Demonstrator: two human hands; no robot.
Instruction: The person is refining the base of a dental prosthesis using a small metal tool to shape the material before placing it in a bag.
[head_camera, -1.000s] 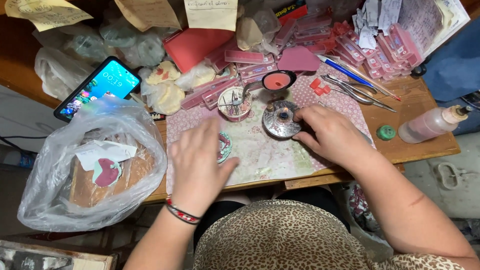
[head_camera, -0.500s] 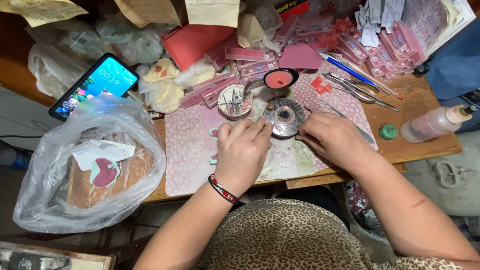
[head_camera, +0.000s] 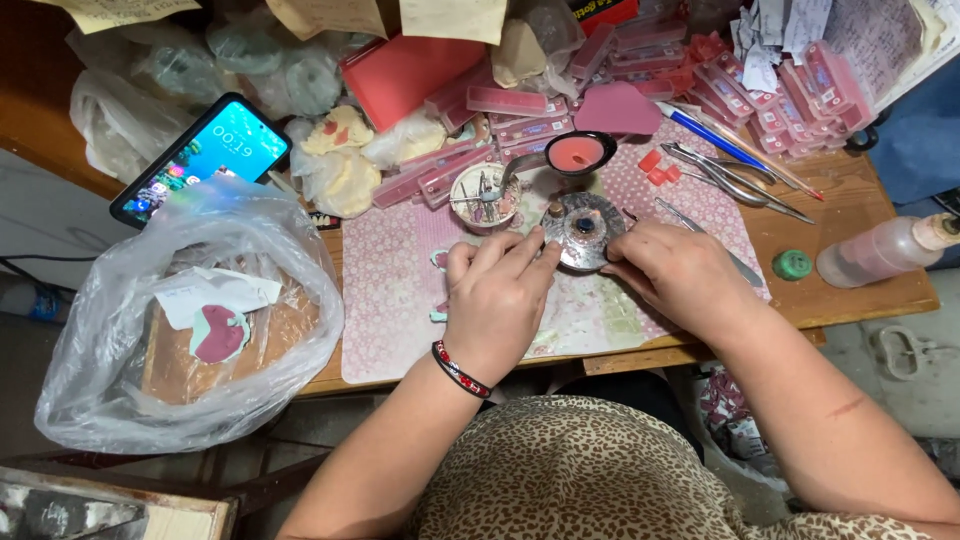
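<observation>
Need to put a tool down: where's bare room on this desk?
Free: patterned mat between the plastic bag and left hand; bare wood below the green cap and bottle. Crowded: the back, with pink boxes, phone, pliers.

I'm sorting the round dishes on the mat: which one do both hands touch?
The grey metal dish, between left hand and right hand; the pink-filled dish and tool cup lie untouched behind.

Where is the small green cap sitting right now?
In the head view, the green cap lies on the bare wooden table, to the right of the right hand, between the patterned mat's edge and the lying plastic bottle.
</observation>
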